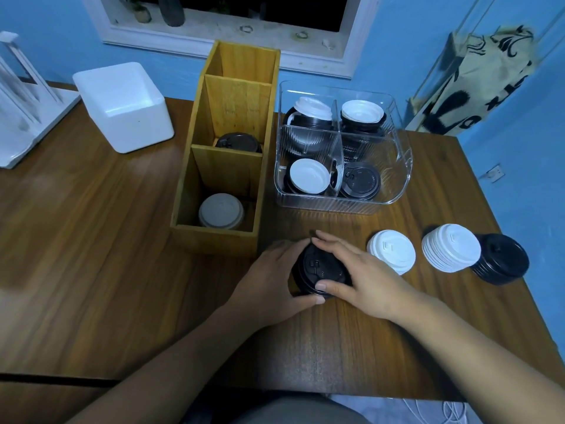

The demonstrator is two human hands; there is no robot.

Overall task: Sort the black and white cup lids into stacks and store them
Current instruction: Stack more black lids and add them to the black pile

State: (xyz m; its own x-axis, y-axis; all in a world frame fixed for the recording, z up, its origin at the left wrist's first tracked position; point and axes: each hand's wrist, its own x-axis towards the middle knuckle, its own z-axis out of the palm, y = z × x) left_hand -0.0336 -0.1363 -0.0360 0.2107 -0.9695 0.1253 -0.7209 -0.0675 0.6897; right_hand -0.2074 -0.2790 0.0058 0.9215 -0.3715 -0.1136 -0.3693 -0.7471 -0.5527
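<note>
- At the lower centre of the frame, the left hand [269, 276] and the right hand [360, 280] clasp a short stack of black plastic cup lids [321, 270] from opposite sides. Fingers and thumbs curl round its rim.
- The stack seems to rest on the brown wooden table [91, 270], but it cannot be told whether it has left the surface.
- Just above and to the left stands a tall three-compartment wooden box [214, 237]. It has stored black lids [238, 143] in its middle compartment and stored white lids [221, 214] in the nearest one.
- Right of centre, a clear plastic four-part tray [397, 166] holds black and white lids mixed together, not yet sorted.
- At the right of the frame sit a low white lid stack [391, 250], a taller white lid stack [451, 252] and, close against it, a second black lid stack [501, 260] near the table's edge.
- Likely risk: the lids look only loosely nested, so an uneven squeeze or a tilted lift could let lower ones slide out and scatter.
- The box compartments look deep and narrow. A rim catching the wall could tip the stack, and the nearest compartment is the wrong colour.
- The right forearm lies near the low white lid stack, and a careless sweep could topple it.
</note>
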